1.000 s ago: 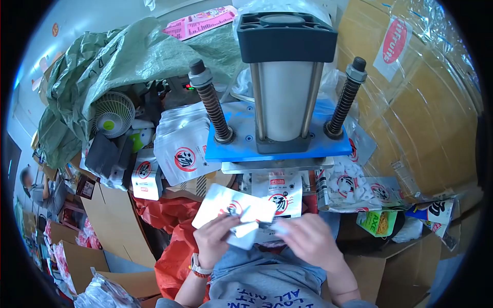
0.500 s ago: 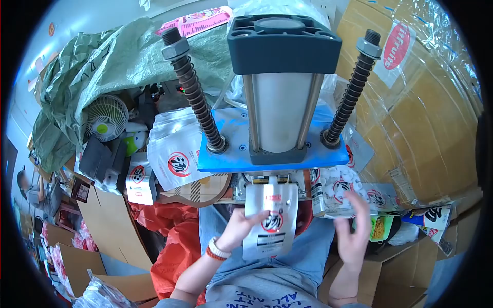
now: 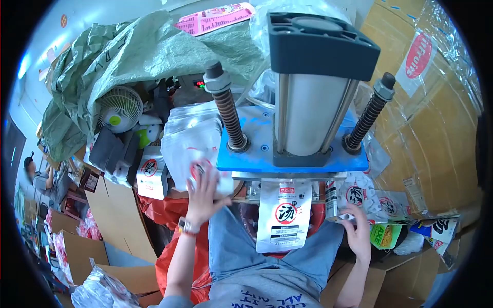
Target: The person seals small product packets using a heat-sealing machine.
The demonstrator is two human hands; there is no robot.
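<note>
A silver-white pouch (image 3: 284, 218) with a red ring and a black character hangs from the front of the press (image 3: 292, 154), its top edge under the blue plate. My left hand (image 3: 204, 197), fingers spread, lies on the front of the stack of similar pouches (image 3: 187, 133) left of the press. To the right, my right hand (image 3: 356, 228) has its fingers curved beside a small white spouted item at the edge of the pouch pile (image 3: 354, 192); whether it grips that item is unclear.
A green fan (image 3: 119, 109) stands at the left near dark boxes. Another pouch (image 3: 152, 173) lies left of the stack. A large cardboard sheet (image 3: 436, 133) rises at the right. Far left, a person (image 3: 43, 177) is in the background.
My left hand has let go of the hanging pouch and moved up-left to the stack. My right hand has lowered beside the right-hand pile. The view has shifted, and the blue plate sits lower.
</note>
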